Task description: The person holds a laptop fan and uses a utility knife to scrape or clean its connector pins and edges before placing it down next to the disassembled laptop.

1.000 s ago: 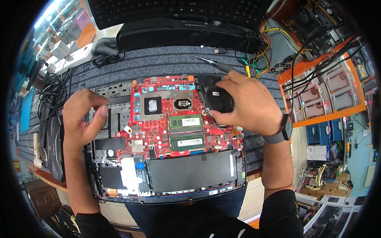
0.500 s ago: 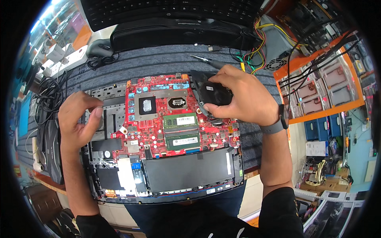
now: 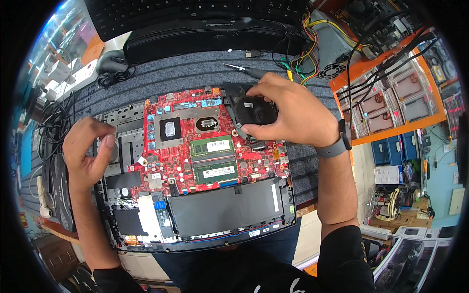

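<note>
An opened laptop (image 3: 224, 210) lies underside up, its red circuit board (image 3: 171, 177) showing. Thumb and fingers of my right hand (image 3: 298, 115) grip a black cooling fan (image 3: 258, 111) at the board's upper right corner. It seems to sit at or just above the chassis; its underside is hidden. Over the left edge of the chassis hovers or rests my left hand (image 3: 89, 151), fingers curled and thumb apart, nothing visible between them. Two green memory modules (image 3: 211, 146) are seated mid-board. Grey residue covers the bare processor chip (image 3: 169, 129) and the smaller chip (image 3: 209, 123).
A screwdriver (image 3: 251, 72) lies behind the laptop on the grey ribbed mat (image 3: 171, 68). Farther back are a black keyboard (image 3: 161, 14) and a long black bar (image 3: 205, 41). A mouse (image 3: 112, 62) and coiled cables (image 3: 51, 117) stand left, an orange-framed parts case (image 3: 391, 129) right.
The whole scene has shifted slightly left in view, as my head moved. My right hand keeps its grip on the cooling fan, and my left hand holds nearly the same pose.
</note>
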{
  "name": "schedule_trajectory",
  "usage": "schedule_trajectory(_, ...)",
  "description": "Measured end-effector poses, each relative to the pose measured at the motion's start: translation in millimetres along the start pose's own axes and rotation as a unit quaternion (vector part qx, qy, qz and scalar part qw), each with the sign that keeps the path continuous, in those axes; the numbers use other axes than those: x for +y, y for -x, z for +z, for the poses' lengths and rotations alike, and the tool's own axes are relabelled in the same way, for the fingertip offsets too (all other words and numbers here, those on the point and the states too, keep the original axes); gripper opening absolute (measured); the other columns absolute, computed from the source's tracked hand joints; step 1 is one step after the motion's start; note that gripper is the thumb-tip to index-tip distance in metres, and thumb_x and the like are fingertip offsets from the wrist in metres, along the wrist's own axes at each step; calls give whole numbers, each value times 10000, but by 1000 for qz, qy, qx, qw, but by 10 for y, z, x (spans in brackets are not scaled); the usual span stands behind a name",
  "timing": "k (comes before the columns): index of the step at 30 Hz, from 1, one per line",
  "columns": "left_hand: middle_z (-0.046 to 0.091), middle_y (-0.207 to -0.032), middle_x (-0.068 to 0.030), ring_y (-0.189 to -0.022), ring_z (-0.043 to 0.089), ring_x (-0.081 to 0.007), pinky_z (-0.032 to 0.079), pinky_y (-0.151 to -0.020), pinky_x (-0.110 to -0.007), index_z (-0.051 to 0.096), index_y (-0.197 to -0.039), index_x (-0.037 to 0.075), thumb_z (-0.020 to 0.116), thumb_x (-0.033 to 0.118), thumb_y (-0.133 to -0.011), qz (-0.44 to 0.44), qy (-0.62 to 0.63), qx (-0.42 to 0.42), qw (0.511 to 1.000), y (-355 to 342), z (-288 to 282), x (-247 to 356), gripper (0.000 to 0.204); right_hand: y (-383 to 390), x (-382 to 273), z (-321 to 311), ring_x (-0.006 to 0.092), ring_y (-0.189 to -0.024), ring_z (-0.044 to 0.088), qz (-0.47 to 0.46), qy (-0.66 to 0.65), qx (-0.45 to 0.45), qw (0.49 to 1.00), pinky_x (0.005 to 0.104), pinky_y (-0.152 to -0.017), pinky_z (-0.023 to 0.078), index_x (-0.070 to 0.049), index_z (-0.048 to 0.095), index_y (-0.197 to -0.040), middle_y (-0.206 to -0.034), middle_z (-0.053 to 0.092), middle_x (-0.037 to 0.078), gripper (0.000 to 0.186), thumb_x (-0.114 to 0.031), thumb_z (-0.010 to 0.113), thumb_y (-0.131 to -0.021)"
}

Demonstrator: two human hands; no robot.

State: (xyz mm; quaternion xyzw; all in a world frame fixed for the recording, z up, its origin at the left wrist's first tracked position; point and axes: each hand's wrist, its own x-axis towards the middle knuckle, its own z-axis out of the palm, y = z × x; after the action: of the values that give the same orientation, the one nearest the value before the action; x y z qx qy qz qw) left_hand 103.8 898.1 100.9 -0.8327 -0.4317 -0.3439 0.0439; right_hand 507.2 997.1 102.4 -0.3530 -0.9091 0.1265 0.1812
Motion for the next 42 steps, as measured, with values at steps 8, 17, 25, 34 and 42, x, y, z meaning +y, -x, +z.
schedule_trajectory(8, 688, -829, -125, -737, 655, -298, 482, -686, -371, 682, -897, -19, 717, 6, -813, -2, 0, 2, 1000, -2, -12, 10, 94, -12, 24, -10, 309, -904, 690, 8, -6, 7, 1000, 389, -829, 570, 45, 721, -1122, -1014, 672, 159, 575, -370, 891, -762)
schedule_trajectory(17, 680, -814, -117, -715, 641, -295, 472, -668, -370, 684, -894, -13, 726, 10, -806, 1, -1, 1, 1000, -5, -14, 11, 101, -21, -26, 17, 402, -921, 694, -25, 16, 23, 999, 459, -842, 580, 37, 727, -1082, -1031, 662, 192, 574, -439, 848, -785)
schedule_trajectory(25, 684, -813, -113, -711, 642, -292, 473, -665, -372, 686, -891, -10, 728, 4, -803, 4, -1, -2, 1000, -31, -21, 28, 99, -3, -79, 11, 395, -976, 686, -17, 79, -19, 997, 471, -890, 563, 36, 728, -1091, -1042, 653, 185, 564, -452, 830, -827)
schedule_trajectory(34, 705, -826, -116, -715, 669, -285, 491, -669, -360, 694, -897, -16, 726, 12, -817, 12, -2, 5, 1000, -14, -17, -8, 91, 52, -253, 39, 299, -942, 623, -126, -30, -25, 991, 421, -793, 472, -110, 691, -953, -972, 622, 59, 185, -173, 813, -829)
schedule_trajectory(42, 704, -845, -120, -735, 654, -264, 485, -694, -347, 698, -915, -15, 713, 29, -840, -10, -2, -13, 1000, 26, -45, -18, 89, 140, -267, 157, 261, -918, 588, -93, -2, -55, 994, 386, -792, 425, -134, 686, -935, -958, 584, 39, 201, -165, 835, -802)
